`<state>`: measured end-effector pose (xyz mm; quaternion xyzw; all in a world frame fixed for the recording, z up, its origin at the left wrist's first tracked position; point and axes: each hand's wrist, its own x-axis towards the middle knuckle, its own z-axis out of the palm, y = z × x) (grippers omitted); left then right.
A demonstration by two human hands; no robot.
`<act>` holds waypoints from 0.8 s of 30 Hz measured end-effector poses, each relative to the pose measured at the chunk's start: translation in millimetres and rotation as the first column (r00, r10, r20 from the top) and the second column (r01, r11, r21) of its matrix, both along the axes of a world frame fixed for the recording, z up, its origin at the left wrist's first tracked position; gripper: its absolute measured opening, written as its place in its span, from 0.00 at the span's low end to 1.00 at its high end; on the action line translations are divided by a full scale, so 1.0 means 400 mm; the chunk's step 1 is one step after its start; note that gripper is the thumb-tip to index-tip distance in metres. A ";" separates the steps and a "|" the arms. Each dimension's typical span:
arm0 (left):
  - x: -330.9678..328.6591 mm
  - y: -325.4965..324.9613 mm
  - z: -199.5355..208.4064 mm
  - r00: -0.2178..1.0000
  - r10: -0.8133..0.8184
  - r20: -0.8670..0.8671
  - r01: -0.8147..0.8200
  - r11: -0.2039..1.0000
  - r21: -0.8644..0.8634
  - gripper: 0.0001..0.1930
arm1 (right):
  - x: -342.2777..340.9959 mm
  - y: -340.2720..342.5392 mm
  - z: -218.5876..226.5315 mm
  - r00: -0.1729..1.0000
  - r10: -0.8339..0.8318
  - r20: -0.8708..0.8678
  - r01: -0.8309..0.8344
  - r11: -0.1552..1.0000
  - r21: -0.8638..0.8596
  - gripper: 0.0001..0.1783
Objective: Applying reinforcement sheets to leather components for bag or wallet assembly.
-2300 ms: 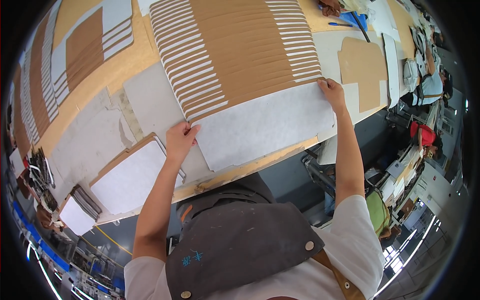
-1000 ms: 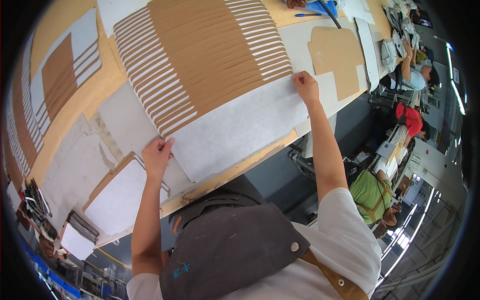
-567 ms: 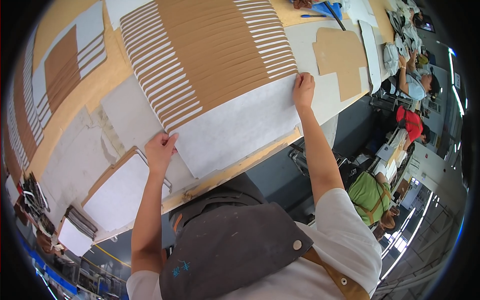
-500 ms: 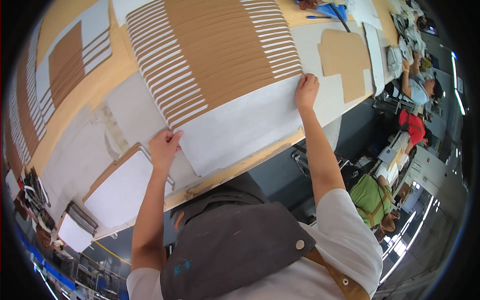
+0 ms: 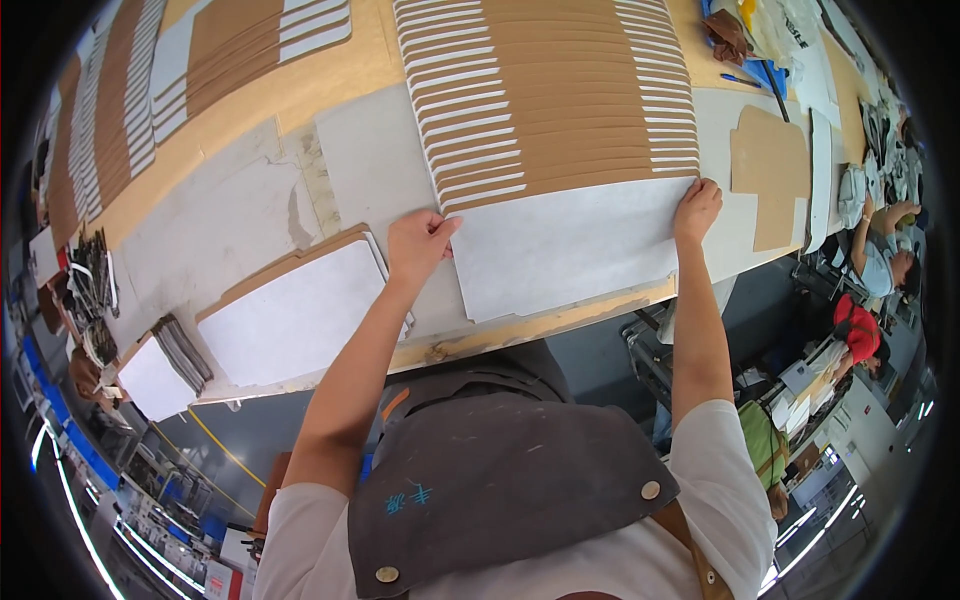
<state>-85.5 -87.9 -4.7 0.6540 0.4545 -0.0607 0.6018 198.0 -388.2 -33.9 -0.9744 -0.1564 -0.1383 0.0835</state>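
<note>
We had both hands at the upper corners of a broad white sheet (image 5: 570, 248), which lay at the table's near edge, joining the closest end of a long overlapping row of brown-and-white pieces (image 5: 568, 100). Our left hand (image 5: 422, 245) pinched its left edge between thumb and bent fingers; our right hand (image 5: 699, 208) was drawn in narrow on the right corner, though we could not tell how firmly it gripped. Left of us on the table (image 5: 370, 60) lay a white-topped stack (image 5: 300, 312), and to the right a brown cardboard shape (image 5: 770, 160).
</note>
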 end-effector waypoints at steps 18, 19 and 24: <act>-0.258 0.174 0.020 0.912 -0.405 -0.057 0.257 0.461 0.849 0.16 | -0.584 0.532 0.110 0.478 0.812 -0.335 -0.600 0.581 0.550 0.21; -0.255 0.179 0.020 0.910 -0.412 -0.030 0.234 0.454 0.860 0.15 | -0.625 0.565 0.111 0.431 0.830 -0.354 -0.596 0.556 0.579 0.21; -0.267 0.203 0.008 0.919 -0.388 0.061 0.150 0.488 0.860 0.11 | -0.724 0.664 0.082 0.446 0.828 -0.340 -0.565 0.555 0.610 0.20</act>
